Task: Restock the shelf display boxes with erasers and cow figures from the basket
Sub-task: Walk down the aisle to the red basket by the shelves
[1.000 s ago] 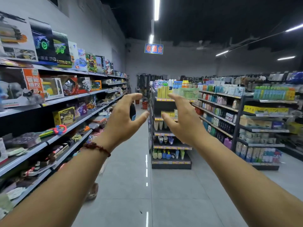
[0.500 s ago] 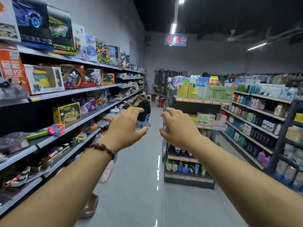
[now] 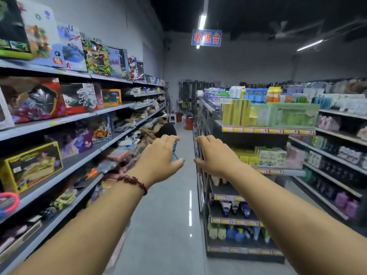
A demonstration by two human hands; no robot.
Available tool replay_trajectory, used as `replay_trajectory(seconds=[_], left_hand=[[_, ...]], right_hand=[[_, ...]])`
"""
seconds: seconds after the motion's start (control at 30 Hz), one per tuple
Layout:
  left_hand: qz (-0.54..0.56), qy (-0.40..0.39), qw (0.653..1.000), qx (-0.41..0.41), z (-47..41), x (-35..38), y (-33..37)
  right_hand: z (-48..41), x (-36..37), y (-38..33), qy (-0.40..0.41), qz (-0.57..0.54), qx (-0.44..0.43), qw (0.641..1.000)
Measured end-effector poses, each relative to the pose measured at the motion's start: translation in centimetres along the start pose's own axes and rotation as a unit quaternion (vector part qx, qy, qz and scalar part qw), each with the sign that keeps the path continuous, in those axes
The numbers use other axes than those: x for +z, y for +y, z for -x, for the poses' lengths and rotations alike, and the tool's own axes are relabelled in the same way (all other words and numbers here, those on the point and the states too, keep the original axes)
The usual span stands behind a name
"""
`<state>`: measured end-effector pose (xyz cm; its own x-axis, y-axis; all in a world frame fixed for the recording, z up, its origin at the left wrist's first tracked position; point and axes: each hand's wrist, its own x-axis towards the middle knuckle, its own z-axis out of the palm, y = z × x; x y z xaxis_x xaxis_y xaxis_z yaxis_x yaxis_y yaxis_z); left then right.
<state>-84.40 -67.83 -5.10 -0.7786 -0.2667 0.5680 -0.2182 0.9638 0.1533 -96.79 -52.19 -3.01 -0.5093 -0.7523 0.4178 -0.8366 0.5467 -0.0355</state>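
Both my arms reach straight out over a shop aisle. My left hand [image 3: 158, 155], with a dark red bead bracelet on the wrist, is held palm down with the fingers curled forward and apart, holding nothing. My right hand [image 3: 213, 154] mirrors it a short gap to the right, also with nothing in it. No basket, erasers, cow figures or display boxes show in the head view.
Toy shelves [image 3: 65, 165] with boxed toys line the left side. A gondola shelf [image 3: 258, 171] with yellow and green boxes and bottles stands right of the aisle. A person [image 3: 167, 129] crouches far down the grey floor [image 3: 166, 225]; red buckets [image 3: 189, 123] stand beyond.
Both hands have dropped lower and turned palm down, fingers less spread. The view has advanced down the aisle and swung left, so the shelves look nearer.
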Motion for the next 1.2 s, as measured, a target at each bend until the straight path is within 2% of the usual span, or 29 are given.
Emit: replay_trajectory(seconds=[0.1, 0.27, 0.4, 0.6, 0.8, 0.97, 1.2], left_hand=[[-0.010, 0.002, 1.000, 0.003, -7.4, 6.1, -5.0], [-0.018, -0.047, 0.998, -0.025, -22.1, 13.7, -13.1], [-0.012, -0.027, 0.999, -0.037, -32.8, 18.3, -19.7], [-0.006, -0.019, 1.000, -0.020, -46.8, 27.8, -32.4], [0.009, -0.047, 0.999, -0.024, -61.7, 37.0, -45.7], [0.000, -0.046, 0.999, 0.012, -75.1, 43.0, -54.6], [0.001, -0.093, 0.995, 0.020, -91.2, 58.1, -64.1]], right_hand=[[-9.0, 5.6, 3.5, 0.001, 0.003, 0.000, 1.000], [-25.5, 12.1, 8.4, -0.019, -0.011, -0.004, 1.000], [-38.6, 17.0, 11.0, -0.021, -0.013, -0.004, 1.000], [-56.8, 28.2, 13.6, -0.024, 0.004, -0.009, 1.000], [-75.6, 37.0, 17.0, -0.037, 0.004, 0.035, 0.999], [-89.7, 41.0, 22.3, -0.002, -0.035, 0.077, 0.996], [-107.3, 53.8, 31.3, -0.022, -0.016, 0.091, 0.995]])
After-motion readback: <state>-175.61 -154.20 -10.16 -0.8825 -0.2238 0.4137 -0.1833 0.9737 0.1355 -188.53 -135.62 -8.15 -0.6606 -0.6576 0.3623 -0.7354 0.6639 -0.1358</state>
